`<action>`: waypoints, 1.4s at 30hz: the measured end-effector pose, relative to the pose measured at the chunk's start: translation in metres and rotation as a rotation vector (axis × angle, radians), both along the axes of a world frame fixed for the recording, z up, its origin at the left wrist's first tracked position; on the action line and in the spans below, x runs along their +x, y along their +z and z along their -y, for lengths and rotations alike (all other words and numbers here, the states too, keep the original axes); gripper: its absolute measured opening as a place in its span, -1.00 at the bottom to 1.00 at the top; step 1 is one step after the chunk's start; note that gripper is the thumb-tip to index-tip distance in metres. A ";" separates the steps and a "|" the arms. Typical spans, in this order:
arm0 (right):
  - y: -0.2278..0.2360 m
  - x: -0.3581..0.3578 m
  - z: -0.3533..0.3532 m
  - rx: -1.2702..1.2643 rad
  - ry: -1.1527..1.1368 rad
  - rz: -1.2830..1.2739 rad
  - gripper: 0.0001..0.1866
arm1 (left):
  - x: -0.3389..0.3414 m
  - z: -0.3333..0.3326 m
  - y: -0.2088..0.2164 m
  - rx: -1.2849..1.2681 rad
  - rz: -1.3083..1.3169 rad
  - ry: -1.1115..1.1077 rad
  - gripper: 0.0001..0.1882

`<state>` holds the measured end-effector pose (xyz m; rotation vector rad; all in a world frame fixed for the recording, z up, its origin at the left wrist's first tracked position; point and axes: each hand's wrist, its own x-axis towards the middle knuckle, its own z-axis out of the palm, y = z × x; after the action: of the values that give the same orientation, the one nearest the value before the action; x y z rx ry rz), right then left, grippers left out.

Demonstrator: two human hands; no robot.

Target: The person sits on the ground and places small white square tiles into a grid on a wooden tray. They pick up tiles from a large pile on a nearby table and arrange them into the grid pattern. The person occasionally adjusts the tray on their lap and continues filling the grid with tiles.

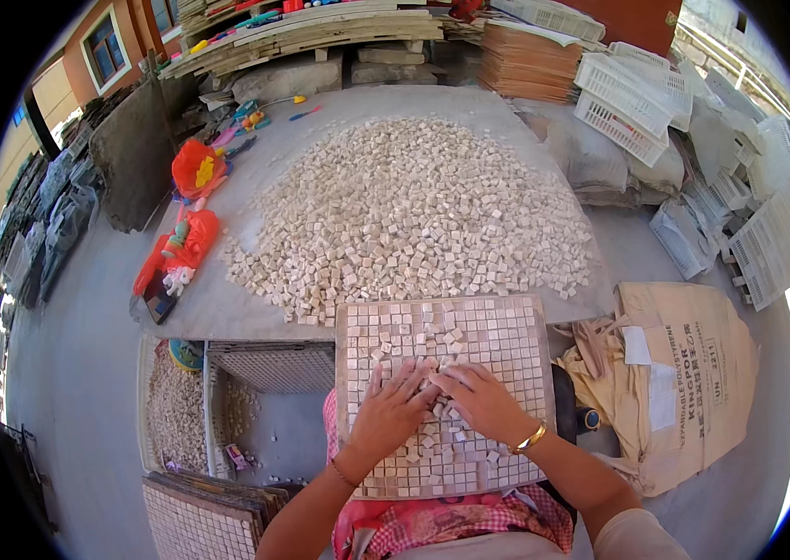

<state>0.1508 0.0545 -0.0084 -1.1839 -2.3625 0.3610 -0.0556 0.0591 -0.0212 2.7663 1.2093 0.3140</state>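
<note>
Both hands lay flat, palms down, on a square beige mosaic grid tray in the lower middle of the frame, its cells mostly filled with small cream stone cubes. The left hand had its fingers spread narrowly and pressed onto a loose cluster of small cream stone tiles heaped on the tray's centre; the right hand, with a gold bangle at the wrist, rested just beside it, fingers close together and touching the same tiles, gripping nothing. Above the tray, across the middle of the frame, a wide heap of loose cream stone cubes covered a grey slab table. White plastic lattice crates stood at upper right, a tan printed paper sack at right, and stacked filled mosaic sheets at lower left.
</note>
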 end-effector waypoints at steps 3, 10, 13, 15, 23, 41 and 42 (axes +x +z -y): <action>-0.007 0.005 -0.031 0.013 -0.104 0.018 -0.49 | 0.003 -0.032 -0.002 0.026 0.019 0.139 -0.45; -0.008 0.006 0.017 -0.057 0.008 0.065 -0.50 | 0.000 0.006 0.005 -0.139 0.039 0.081 -0.35; -0.004 0.025 0.043 -0.088 0.025 0.171 -0.51 | -0.006 0.028 0.007 -0.178 -0.030 0.080 -0.29; 0.000 0.046 0.055 -0.106 -0.044 0.148 -0.50 | -0.017 0.027 0.008 -0.164 -0.017 0.221 -0.26; -0.019 0.106 0.096 -0.165 -0.627 -0.400 -0.40 | -0.062 0.041 -0.013 -0.281 0.602 0.449 -0.34; -0.016 0.109 0.078 -0.111 -0.577 -0.498 -0.55 | -0.061 0.047 -0.041 -0.409 0.872 0.543 -0.34; -0.006 0.105 0.077 0.037 -0.598 -0.356 -0.59 | -0.052 0.050 -0.027 -0.254 0.733 0.544 -0.37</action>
<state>0.2553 -0.0221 -0.0149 -1.5822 -1.6165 0.2875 -0.1074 0.0089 -0.0479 1.7833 1.5784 1.0188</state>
